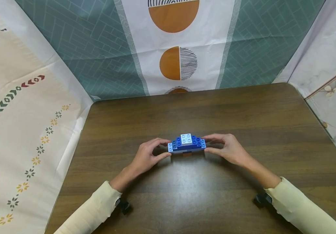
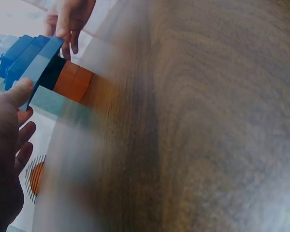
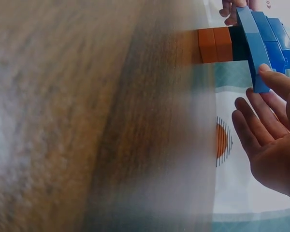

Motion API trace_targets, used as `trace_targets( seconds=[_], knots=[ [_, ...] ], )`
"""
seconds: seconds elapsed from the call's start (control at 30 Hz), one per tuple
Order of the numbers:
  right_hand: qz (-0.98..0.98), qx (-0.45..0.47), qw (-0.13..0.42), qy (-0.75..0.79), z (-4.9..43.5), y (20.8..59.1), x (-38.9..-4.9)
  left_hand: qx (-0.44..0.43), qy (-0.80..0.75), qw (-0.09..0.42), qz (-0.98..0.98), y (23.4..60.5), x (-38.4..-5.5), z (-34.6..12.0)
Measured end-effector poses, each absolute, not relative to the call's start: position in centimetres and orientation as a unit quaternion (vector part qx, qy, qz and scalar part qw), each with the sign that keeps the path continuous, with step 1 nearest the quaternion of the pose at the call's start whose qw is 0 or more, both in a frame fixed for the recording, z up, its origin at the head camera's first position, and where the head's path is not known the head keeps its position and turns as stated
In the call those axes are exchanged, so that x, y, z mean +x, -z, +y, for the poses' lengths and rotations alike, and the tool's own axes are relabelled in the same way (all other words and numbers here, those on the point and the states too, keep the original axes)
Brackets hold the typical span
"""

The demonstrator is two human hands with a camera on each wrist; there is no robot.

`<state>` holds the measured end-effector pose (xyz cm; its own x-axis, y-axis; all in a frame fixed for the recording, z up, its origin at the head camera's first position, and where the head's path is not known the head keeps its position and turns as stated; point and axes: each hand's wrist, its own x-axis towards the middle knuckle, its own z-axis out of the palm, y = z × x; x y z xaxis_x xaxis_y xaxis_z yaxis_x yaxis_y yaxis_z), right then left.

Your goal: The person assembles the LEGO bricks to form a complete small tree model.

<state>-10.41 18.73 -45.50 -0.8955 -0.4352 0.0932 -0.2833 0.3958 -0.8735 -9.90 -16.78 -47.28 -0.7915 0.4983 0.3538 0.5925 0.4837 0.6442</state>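
A toy brick model (image 1: 186, 143) stands upright near the middle of the wooden table. Its stepped top is dark and light blue, crowned by a white brick (image 1: 186, 139). Underneath, in the right wrist view, a dark block and stacked orange bricks (image 3: 215, 45) form a narrow stem that meets the tabletop. My left hand (image 1: 148, 154) pinches the left end of the wide light-blue layer between thumb and fingers. At the opposite end my right hand (image 1: 230, 150) pinches the same layer; its thumb lies on the brick's near side and its lower fingers are spread.
The brown wooden table (image 1: 185, 195) reaches back to a hanging teal and white cloth (image 1: 103, 65) with orange circles. A cream patterned cloth (image 1: 24, 130) hangs at the left, a pale flowered one (image 1: 329, 97) at the right. Dark wrist devices (image 1: 124, 206) sit under both cuffs.
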Motion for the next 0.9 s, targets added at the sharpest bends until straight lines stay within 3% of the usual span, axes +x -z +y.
trace_targets(
  seconds=[0.63, 0.9],
  knots=[
    [0.840, -0.163, 0.084, 0.510, 18.6, 46.0, -11.7, -0.261, 0.423, 0.063, -0.866, 47.2, -11.2, -15.9],
    [0.867, -0.147, 0.080, 0.469, 18.4, 46.5, -13.0, -0.222, 0.417, 0.039, -0.880, 47.5, -12.3, -15.4]
  ],
)
